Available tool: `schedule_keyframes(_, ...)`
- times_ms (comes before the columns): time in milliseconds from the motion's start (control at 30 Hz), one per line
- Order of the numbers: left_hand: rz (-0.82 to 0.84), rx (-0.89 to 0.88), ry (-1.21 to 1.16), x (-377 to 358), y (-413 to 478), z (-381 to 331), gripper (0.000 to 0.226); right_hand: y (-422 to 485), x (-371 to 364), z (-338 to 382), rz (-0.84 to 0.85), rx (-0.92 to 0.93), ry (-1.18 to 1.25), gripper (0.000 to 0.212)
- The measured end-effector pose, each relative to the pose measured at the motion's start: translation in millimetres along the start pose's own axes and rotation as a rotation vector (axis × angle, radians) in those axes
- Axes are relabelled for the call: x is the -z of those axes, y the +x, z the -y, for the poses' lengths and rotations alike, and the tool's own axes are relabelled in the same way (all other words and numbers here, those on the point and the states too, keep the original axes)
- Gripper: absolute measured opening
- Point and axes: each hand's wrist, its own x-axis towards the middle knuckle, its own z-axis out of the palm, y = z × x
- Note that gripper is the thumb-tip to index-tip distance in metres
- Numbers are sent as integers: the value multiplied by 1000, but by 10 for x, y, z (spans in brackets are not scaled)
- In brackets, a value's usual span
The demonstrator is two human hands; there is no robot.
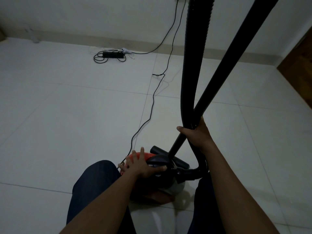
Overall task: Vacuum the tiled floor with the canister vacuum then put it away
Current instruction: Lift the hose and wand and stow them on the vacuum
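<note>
Two arms reach down to the vacuum (158,160), which sits on the floor (67,115) between the knees. The left hand (141,166) lies flat on its top, fingers spread and holding nothing. The right hand (197,137) is wrapped tight around the wand (219,73) and hose (194,65) together, and a cord (152,107) runs off toward the wall.

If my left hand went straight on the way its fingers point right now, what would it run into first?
Your left hand lies flat on the orange canister. Just beyond its fingertips, the first thing in line looks like the black power cord on the tiled floor, though depth is hard to judge.
</note>
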Motion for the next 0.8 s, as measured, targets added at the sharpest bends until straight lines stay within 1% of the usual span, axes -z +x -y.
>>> schedule_keyframes(200, 6, 1, -1, 3, -30, -11, 142, 0, 0, 8, -2, -13, -8, 58)
schedule_keyframes(433, 4, -6, 23, 3, 18, -11, 148, 16, 12, 11, -2, -17, -8, 59)
schedule_keyframes(667, -3, 1, 23, 19, 5, -26, 144, 33, 17, 29, -1, -29, -8, 58)
schedule_keyframes(800, -8, 2, 20, 22, 20, -40, 144, 63, 25, 27, -8, -33, -14, 62)
